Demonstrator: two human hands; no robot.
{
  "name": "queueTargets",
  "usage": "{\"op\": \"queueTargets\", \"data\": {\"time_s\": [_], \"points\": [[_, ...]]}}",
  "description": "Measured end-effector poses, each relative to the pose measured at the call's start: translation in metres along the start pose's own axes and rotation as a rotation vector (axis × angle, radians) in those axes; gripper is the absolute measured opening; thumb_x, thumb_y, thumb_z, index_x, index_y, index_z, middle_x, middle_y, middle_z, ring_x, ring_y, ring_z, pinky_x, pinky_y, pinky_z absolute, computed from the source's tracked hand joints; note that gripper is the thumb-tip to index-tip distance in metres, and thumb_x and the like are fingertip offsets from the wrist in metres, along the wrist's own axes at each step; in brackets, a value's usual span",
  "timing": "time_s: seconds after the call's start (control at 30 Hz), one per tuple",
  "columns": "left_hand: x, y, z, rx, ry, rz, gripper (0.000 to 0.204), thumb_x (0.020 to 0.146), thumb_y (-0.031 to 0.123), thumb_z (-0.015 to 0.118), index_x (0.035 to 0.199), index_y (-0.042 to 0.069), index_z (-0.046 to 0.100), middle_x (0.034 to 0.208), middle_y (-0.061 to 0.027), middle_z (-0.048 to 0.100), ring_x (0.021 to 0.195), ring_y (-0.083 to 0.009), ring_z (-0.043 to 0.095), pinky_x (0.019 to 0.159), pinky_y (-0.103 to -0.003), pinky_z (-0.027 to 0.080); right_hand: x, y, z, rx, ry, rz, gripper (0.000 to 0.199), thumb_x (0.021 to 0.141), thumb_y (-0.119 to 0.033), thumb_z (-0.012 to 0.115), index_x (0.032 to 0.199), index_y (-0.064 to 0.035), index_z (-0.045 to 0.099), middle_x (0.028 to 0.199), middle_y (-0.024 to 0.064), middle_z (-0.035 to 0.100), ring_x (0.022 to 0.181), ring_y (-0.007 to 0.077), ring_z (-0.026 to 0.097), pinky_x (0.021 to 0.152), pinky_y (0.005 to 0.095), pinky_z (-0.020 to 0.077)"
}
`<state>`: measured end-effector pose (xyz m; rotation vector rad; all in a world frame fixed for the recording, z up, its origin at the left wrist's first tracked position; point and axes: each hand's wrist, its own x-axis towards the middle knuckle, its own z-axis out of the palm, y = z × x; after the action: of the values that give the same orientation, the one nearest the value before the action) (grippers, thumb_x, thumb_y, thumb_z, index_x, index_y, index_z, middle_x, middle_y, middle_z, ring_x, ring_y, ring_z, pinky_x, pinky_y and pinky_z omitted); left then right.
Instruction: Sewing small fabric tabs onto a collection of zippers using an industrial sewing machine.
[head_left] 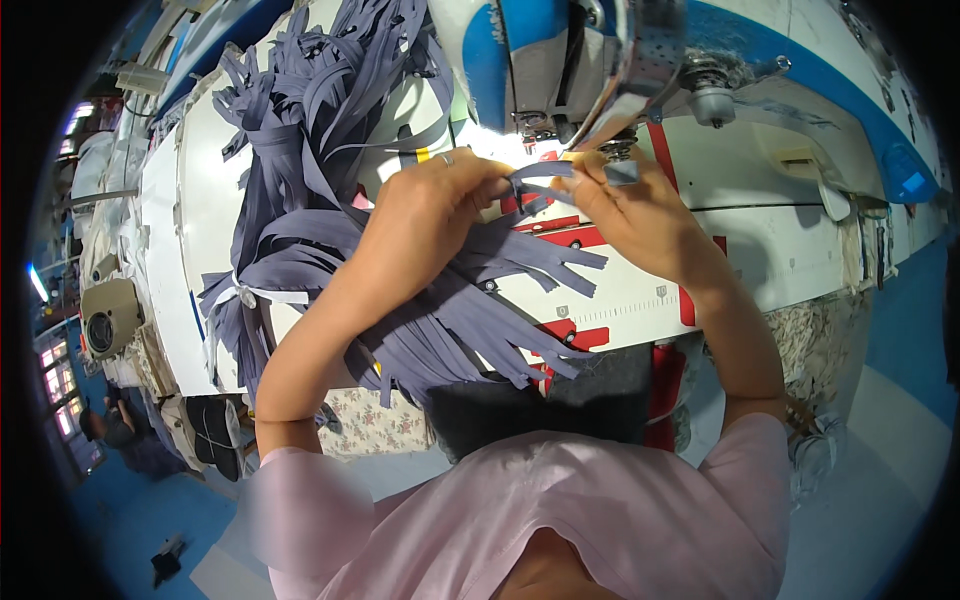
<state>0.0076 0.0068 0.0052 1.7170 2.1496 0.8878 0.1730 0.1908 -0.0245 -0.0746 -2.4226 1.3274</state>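
Note:
Both hands are at the sewing machine's needle area, holding a grey-blue zipper (545,171) between them. My left hand (425,205), with a ring on one finger, pinches it at a small dark part that looks like the slider. My right hand (637,205) grips the other side of the strip, its fingers close to the presser foot (620,165). Beneath my left forearm lies a bundle of similar zippers (480,325), their loose ends fanned toward the table's near edge. A larger heap of them (300,140) spreads over the table to the left.
The blue and white sewing machine (535,30) stands over the white table (800,240), which bears red markings and a printed scale. A white tie (245,295) binds some zippers at left. Off to the far left are a beige fan-like box (112,318) and another person (125,435).

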Motion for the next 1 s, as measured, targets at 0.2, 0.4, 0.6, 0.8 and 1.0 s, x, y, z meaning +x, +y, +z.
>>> {"op": "queueTargets", "data": {"time_s": [0.2,0.4,0.6,0.8,1.0], "points": [[0.015,-0.007,-0.008,0.058,-0.110,-0.154,0.019,0.095,0.019,0.066,0.102,0.003,0.057,0.068,-0.0146,0.065,0.065,-0.0357,0.066,0.061,-0.044,0.048,-0.001,-0.001,0.000,-0.126,0.113,0.156,0.023,0.084,-0.003,0.071,0.102,0.0007,0.056,0.091,0.0137,0.056,0.083,0.0321,0.055,0.075,0.0425,0.0472],[0.013,-0.012,-0.003,0.088,-0.039,-0.143,0.017,0.094,0.018,0.066,0.099,0.004,0.058,0.068,-0.0132,0.065,0.065,-0.0344,0.066,0.060,-0.044,0.048,-0.009,0.004,0.011,-0.772,0.018,-0.275,0.027,0.085,-0.021,0.074,0.109,-0.0106,0.065,0.115,0.0026,0.056,0.104,0.0200,0.057,0.089,0.0426,0.0484],[0.012,-0.006,0.001,0.402,0.237,0.211,0.014,0.087,0.017,0.071,0.091,0.006,0.064,0.087,-0.0100,0.064,0.075,-0.0300,0.063,0.062,-0.041,0.048,0.003,0.005,0.015,-0.791,-0.013,-0.170,0.029,0.084,-0.018,0.072,0.112,-0.0151,0.065,0.118,-0.0017,0.055,0.107,0.0160,0.055,0.091,0.0445,0.0479],[0.006,-0.007,0.018,0.211,0.190,0.158,0.016,0.075,0.015,0.079,0.087,0.009,0.070,0.092,-0.0042,0.061,0.094,-0.0248,0.059,0.078,-0.038,0.045,0.009,0.000,0.015,-0.458,0.181,-0.229,0.022,0.076,-0.004,0.081,0.094,-0.0042,0.068,0.094,0.0109,0.062,0.086,0.0312,0.065,0.076,0.0422,0.0534],[0.006,-0.014,0.013,0.321,0.221,0.279,0.024,0.071,0.020,0.082,0.090,0.010,0.071,0.096,-0.0024,0.062,0.097,-0.0243,0.057,0.080,-0.039,0.041,0.008,0.001,0.014,-0.487,0.172,-0.249,0.025,0.073,-0.003,0.083,0.093,-0.0040,0.068,0.095,0.0108,0.063,0.089,0.0313,0.065,0.077,0.0419,0.0538]]}}
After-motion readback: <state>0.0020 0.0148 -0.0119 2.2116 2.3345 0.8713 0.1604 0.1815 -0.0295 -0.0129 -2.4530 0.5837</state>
